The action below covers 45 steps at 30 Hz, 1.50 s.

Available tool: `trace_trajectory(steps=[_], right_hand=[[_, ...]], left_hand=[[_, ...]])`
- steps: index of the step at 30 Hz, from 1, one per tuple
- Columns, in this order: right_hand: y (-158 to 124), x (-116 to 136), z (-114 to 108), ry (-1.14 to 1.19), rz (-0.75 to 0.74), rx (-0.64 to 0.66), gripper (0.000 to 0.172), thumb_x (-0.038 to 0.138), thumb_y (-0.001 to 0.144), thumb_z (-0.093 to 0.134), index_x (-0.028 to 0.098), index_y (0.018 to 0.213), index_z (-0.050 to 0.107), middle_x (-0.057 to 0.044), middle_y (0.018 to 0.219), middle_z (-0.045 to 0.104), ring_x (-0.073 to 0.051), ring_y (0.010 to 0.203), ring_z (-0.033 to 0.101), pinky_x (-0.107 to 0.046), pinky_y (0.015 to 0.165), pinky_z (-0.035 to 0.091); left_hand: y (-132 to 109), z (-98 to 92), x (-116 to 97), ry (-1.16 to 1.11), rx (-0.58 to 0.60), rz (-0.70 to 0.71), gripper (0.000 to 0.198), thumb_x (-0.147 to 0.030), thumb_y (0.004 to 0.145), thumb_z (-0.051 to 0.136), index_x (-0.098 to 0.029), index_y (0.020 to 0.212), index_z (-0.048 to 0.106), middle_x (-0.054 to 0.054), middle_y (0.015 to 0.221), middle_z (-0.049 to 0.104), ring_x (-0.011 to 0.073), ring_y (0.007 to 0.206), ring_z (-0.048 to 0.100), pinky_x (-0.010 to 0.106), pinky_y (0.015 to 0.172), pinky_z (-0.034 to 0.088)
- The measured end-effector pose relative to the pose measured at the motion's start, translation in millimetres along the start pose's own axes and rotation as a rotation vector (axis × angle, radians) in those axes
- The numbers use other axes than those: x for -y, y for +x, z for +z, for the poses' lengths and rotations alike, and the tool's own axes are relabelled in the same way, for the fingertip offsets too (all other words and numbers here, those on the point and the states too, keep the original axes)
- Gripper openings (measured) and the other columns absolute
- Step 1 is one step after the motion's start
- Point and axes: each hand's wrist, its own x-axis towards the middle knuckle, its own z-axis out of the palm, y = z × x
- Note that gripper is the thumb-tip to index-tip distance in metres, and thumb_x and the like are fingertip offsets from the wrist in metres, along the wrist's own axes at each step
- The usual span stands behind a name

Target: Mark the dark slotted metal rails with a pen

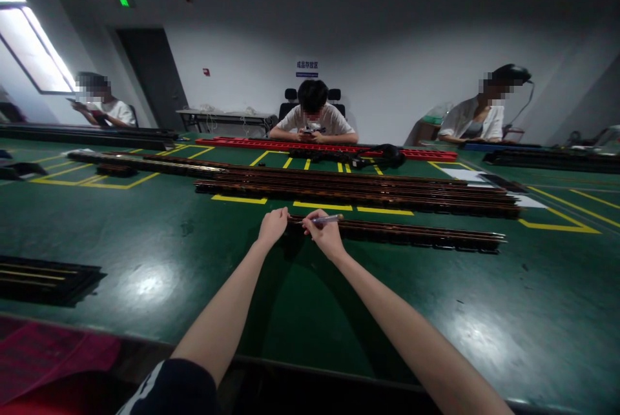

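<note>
My left hand (274, 226) is closed at the left end of a long dark rail (421, 234) with copper-coloured strips along it. The rail lies on the green table (194, 292), stretching off to the right. Between the fingers of my right hand (325, 232) is a slim pen-like tool (330, 218) with a greyish shaft and a brownish end. Its thin tip points left, towards the rail's end beside my left fingers. Whether the tip touches the rail I cannot tell.
Beyond my hands lies a bundle of similar rails (358, 186). A red ladder-like frame (416, 153) and a black cable coil (387, 155) are farther back. More dark strips (43, 279) lie at near left. Across the table sit several people, one (314, 121) straight ahead.
</note>
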Motion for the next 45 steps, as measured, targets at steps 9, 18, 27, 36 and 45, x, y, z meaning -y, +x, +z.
trace_trajectory(steps=[9,18,27,36,45], right_hand=[[-1,-3,-2,0.018,0.026,0.004,0.034,0.051,0.075,0.068,0.018,0.077,0.059,-0.002,0.07,0.064,-0.013,0.058,0.062,-0.022,0.046,0.047],[1,-8,-2,0.115,0.109,-0.035,0.026,0.043,0.077,0.068,0.019,0.08,0.058,-0.002,0.072,0.065,-0.014,0.055,0.064,-0.021,0.041,0.044],[-1,-7,-3,0.105,0.062,-0.121,0.036,0.055,0.078,0.06,0.021,0.078,0.051,0.001,0.068,0.056,-0.013,0.05,0.059,-0.024,0.042,0.045],[-3,-3,-5,-0.02,0.043,-0.058,0.034,0.054,0.08,0.061,0.021,0.078,0.053,0.0,0.065,0.059,-0.016,0.053,0.061,-0.028,0.049,0.05],[-2,-5,-5,-0.019,0.011,-0.106,0.039,0.057,0.078,0.062,0.018,0.079,0.057,-0.004,0.073,0.064,-0.015,0.051,0.06,-0.027,0.047,0.051]], left_hand=[[-9,-7.0,-9,0.101,-0.052,-0.078,0.049,-0.037,0.096,0.025,-0.016,0.08,0.067,0.013,0.082,0.072,0.0231,0.074,0.068,0.032,0.066,0.05],[-10,-6.5,-13,0.15,-0.032,-0.064,0.053,-0.041,0.096,0.025,-0.018,0.073,0.067,0.012,0.082,0.073,0.0242,0.078,0.069,0.033,0.07,0.05],[-7,1.4,-9,0.172,-0.016,0.006,0.052,-0.041,0.096,0.026,-0.019,0.072,0.067,0.01,0.078,0.073,0.0232,0.074,0.069,0.035,0.078,0.05],[-9,0.6,-13,0.225,0.03,0.085,0.051,-0.035,0.098,0.024,-0.018,0.079,0.069,0.01,0.078,0.073,0.0221,0.071,0.069,0.033,0.075,0.051],[-7,-0.5,-13,0.335,0.021,0.099,0.055,-0.035,0.098,0.021,-0.015,0.08,0.07,0.011,0.077,0.073,0.0227,0.076,0.07,0.032,0.075,0.051]])
